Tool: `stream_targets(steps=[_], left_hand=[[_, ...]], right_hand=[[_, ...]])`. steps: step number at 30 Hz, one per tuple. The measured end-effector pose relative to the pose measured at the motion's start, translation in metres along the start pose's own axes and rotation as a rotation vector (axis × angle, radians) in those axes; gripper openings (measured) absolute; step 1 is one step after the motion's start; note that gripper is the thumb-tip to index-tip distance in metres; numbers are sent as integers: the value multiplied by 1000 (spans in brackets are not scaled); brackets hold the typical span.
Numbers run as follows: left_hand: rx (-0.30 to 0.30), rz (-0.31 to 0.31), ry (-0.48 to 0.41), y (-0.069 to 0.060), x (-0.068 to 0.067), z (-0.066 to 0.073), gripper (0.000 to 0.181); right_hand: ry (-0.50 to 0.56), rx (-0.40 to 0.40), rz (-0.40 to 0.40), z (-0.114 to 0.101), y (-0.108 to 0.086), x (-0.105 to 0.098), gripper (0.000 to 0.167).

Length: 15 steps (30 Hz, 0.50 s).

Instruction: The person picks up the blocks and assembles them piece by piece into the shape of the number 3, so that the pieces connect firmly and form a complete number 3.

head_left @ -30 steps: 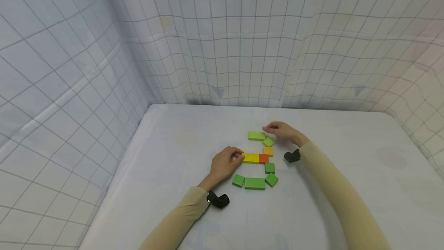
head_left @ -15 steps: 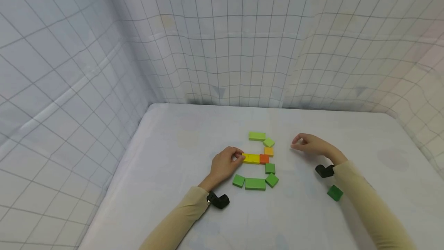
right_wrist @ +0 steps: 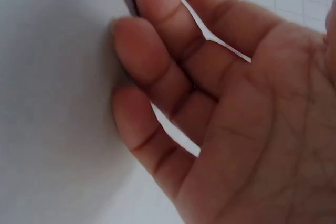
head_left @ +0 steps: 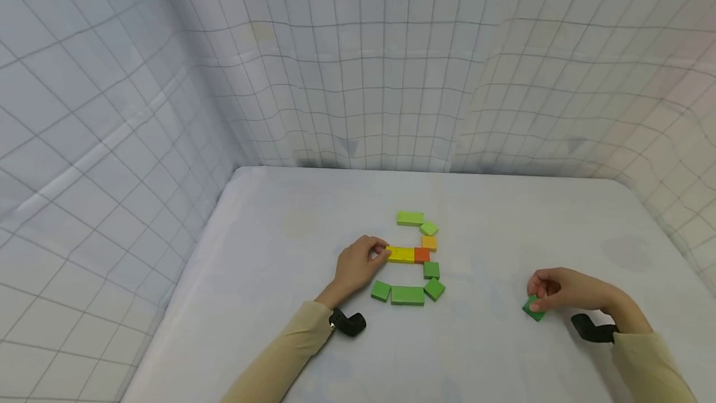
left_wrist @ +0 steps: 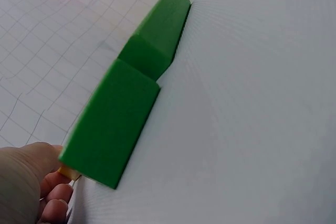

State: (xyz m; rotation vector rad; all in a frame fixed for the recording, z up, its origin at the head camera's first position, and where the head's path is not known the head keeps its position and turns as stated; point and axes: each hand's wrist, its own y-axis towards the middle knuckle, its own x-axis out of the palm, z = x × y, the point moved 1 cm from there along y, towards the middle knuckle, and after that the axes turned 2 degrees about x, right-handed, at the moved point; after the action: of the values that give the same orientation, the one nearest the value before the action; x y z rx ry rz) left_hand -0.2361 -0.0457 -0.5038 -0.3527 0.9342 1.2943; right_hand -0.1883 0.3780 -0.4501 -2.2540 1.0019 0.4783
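Observation:
My left hand (head_left: pixel 355 263) pinches the left end of a long yellow block (head_left: pixel 401 255) between thumb and fingers. In the left wrist view the yellow end (left_wrist: pixel 68 172) shows beside the thumb, partly hidden by green blocks (left_wrist: pixel 110 124). An orange-red square block (head_left: pixel 422 255) touches the yellow block's right end. Far to the right, my right hand (head_left: pixel 576 294) has its thumb and fingers on a dark green square block (head_left: pixel 533 310), which lies at the table's surface. Curled fingers (right_wrist: pixel 142 51) fill the right wrist view, and the block is hidden there.
Light green blocks (head_left: pixel 410 219) and an amber square (head_left: pixel 429 242) lie beyond the yellow block. Nearer me, a long green block (head_left: pixel 407 295) lies with green squares (head_left: pixel 381 291) around it. White cloth covers the table (head_left: pixel 268 216); gridded curtains (head_left: pixel 358 67) enclose it.
My right hand has moved from beside the light green blocks rightward and toward me, onto the dark green block. My left hand stays on the yellow block.

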Motion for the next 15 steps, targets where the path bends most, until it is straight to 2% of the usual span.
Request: stream_targets(steps=[4,8,11,15], left_hand=[[-1,5,0,1,0,-1,20],[-7,-8,-9,1,1,-2,21],[-6,-10,-11,0,2,-2,21],[-1,-2,-11,1,2,-2,20]], right_hand=[[49,-82,-21,4,-8,6,26],[80,-122,3,4,-6,10,23],[58,-97,51,2,-2,10,19],[7,-22,136,-3,12,10,22]])
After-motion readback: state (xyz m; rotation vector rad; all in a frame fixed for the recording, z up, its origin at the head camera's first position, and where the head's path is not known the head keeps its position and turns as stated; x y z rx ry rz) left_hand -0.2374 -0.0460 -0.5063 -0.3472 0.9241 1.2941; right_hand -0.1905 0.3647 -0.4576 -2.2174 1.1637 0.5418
